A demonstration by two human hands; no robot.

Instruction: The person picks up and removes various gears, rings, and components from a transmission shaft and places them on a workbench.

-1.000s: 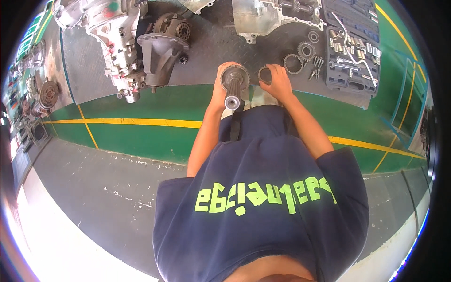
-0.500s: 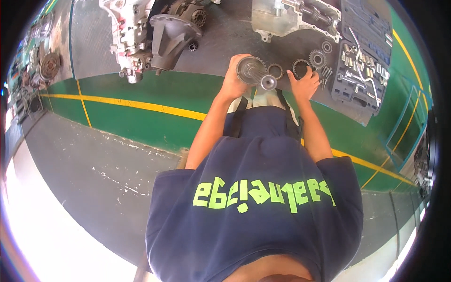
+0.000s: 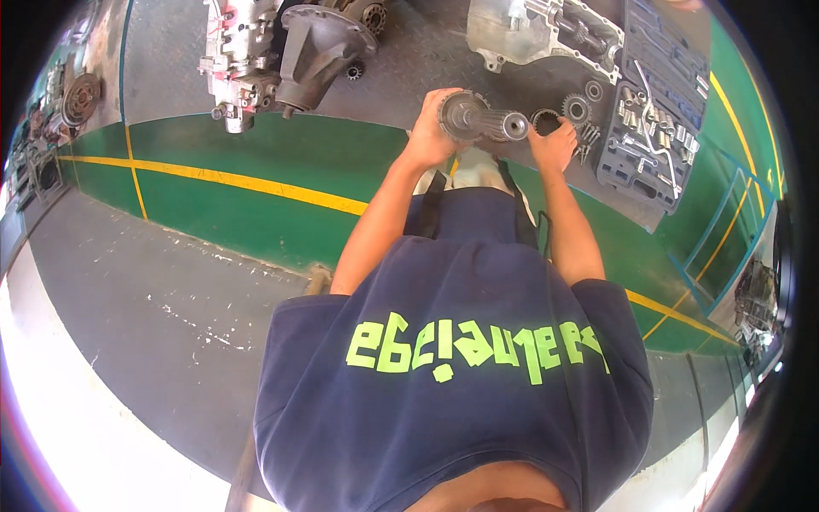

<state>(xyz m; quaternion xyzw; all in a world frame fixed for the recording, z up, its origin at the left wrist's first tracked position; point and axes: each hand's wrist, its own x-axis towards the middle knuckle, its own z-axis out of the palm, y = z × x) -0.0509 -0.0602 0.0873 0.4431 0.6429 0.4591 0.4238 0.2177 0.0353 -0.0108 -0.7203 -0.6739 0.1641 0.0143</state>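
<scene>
My left hand (image 3: pixel 431 135) grips a steel geared shaft (image 3: pixel 478 118) by its toothed end, with the splined end pointing right. My right hand (image 3: pixel 553 143) reaches down to a dark ring-shaped part (image 3: pixel 543 122) lying on the grey floor plate, fingers curled on it. Loose gears (image 3: pixel 577 108) lie just beyond that hand. My dark blue shirt with yellow-green lettering fills the lower middle of the view.
An open socket tool case (image 3: pixel 653 128) lies at the right. A gearbox housing (image 3: pixel 533 34) sits at the top, another housing and differential (image 3: pixel 290 51) at the top left. A green floor strip with yellow lines (image 3: pixel 256 183) crosses below them.
The view swung left and down. My left hand kept the shaft while my right hand moved right and down from beside the shaft to the ring on the floor.
</scene>
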